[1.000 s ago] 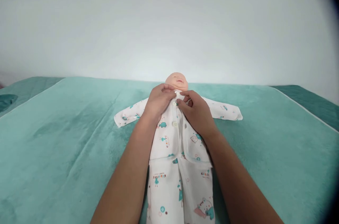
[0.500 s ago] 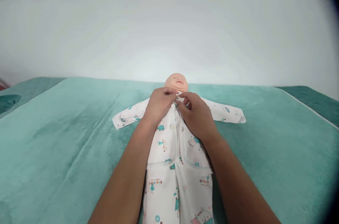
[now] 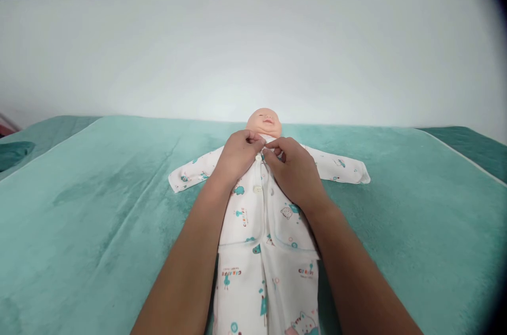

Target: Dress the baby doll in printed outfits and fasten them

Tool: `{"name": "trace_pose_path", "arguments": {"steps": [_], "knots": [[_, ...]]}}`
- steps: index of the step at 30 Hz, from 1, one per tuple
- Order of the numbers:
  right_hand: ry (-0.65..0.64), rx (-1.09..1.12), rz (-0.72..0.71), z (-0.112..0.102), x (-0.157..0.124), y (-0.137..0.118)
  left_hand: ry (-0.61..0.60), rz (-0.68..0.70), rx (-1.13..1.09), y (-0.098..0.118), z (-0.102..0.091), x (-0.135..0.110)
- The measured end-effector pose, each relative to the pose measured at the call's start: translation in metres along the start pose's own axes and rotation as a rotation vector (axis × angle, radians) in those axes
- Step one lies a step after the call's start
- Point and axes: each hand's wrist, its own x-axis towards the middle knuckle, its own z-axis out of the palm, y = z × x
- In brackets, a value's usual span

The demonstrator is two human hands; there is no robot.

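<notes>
A baby doll (image 3: 264, 122) lies on its back, head at the far end, dressed in a white printed jacket (image 3: 241, 203) and matching trousers (image 3: 241, 292). The jacket's sleeves spread out to both sides. At the neckline my left hand (image 3: 242, 151) pinches one front edge of the jacket, fingers closed. Close beside it, my right hand (image 3: 292, 166) pinches the opposite edge, thumb and forefinger together. Just below my fingertips a button (image 3: 259, 157) shows, and a second button (image 3: 257, 189) sits lower on the front. What lies between the fingertips is mostly hidden.
A teal plush blanket (image 3: 111, 208) spreads under the doll, with a crease on its left side. Darker teal fabric (image 3: 471, 147) shows at the far right. Behind the doll's head rises a white wall (image 3: 253, 55) with a dark band along its top.
Both hands stay at the neckline. My left fingertips have drawn slightly to the left, and my right fingers have shifted a little along the collar edge. The doll lies as before.
</notes>
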Motion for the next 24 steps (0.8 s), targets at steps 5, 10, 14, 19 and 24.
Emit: {"name": "trace_pose_path", "arguments": {"steps": [5,10,14,19,24], "knots": [[0.010,0.022,0.017,0.000,0.000,0.000,-0.005,-0.082,-0.147,0.001,-0.002,0.002],[-0.014,0.020,0.019,0.000,0.000,0.000,-0.015,-0.120,-0.252,-0.001,-0.004,0.004],[-0.054,-0.025,-0.007,0.000,0.000,-0.001,0.051,-0.049,-0.218,-0.004,-0.001,0.007],[-0.036,0.033,-0.010,-0.001,-0.004,0.000,0.201,0.032,-0.200,-0.006,0.003,0.005],[0.023,0.026,-0.003,-0.004,-0.014,-0.003,0.206,0.125,-0.091,-0.013,-0.002,-0.018]]}}
